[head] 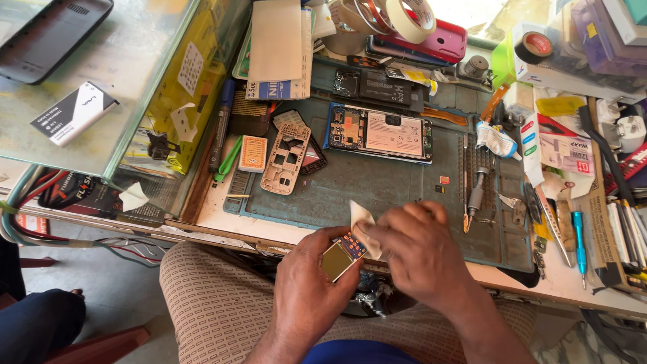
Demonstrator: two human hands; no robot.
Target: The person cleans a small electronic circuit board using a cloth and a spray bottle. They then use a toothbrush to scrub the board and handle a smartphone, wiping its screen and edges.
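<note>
My left hand [306,283] holds a small phone circuit board with a gold screen [342,257] at the near edge of the bench, above my lap. My right hand [416,251] pinches a small pale piece of cloth or tissue [361,222] and presses it against the upper end of that board. Both hands touch at the board. Just beyond them lies the dark green work mat [377,189].
On the mat lie an opened smartphone [381,133] with its battery showing, a beige phone frame [286,158] and a small orange box [253,153]. Screwdrivers [578,236] and tweezers lie at right. Tape rolls [404,17] sit at the back. A glass counter [121,61] stands left.
</note>
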